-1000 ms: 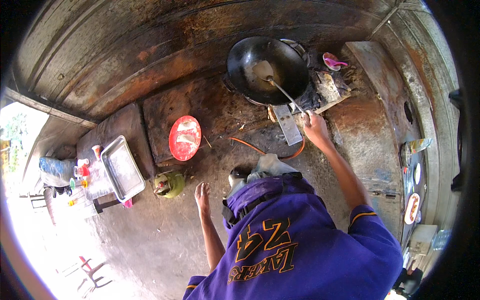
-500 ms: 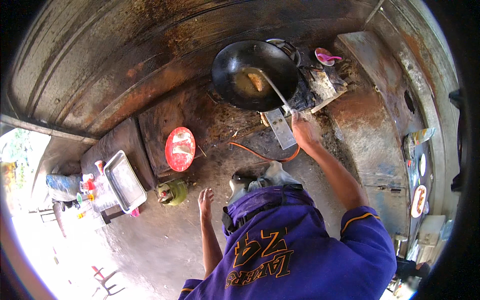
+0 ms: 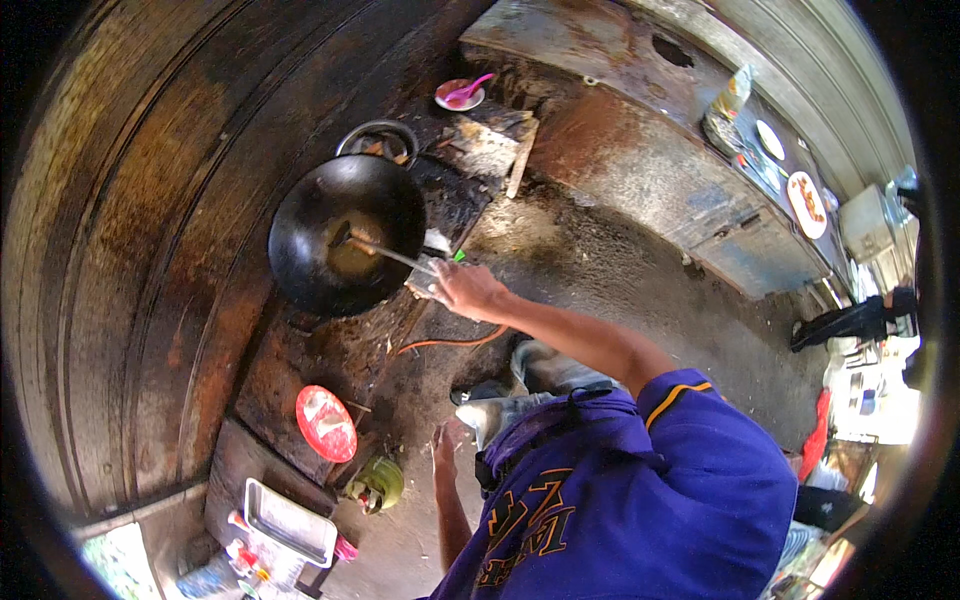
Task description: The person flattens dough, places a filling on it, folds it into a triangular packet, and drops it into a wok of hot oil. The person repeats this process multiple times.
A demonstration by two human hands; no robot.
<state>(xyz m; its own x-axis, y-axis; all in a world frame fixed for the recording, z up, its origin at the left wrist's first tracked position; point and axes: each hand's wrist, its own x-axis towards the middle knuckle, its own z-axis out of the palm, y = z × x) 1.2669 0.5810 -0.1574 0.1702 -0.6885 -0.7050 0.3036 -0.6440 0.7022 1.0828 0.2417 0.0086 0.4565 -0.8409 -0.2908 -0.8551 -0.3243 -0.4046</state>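
from my end of the feed, i have the right hand (image 3: 468, 290) wrapped around the handle of a long metal spatula (image 3: 402, 259), the arm reaching forward over the floor. the spatula's head is down inside the black wok (image 3: 302, 248), by the shallow brown oil (image 3: 350, 265) at the bottom and right at a browned piece of food (image 3: 364, 245) (they overlap from my angle, so i can't make out the piece's full shape). the left hand (image 3: 446, 446) hangs low near the waist, fingers loose, gripping nothing that i can see. i've got a green gas cylinder (image 3: 380, 482) near it, and a red plate (image 3: 348, 442) bearing pale pieces (image 3: 326, 424) between the wok and a metal tray (image 3: 291, 522).
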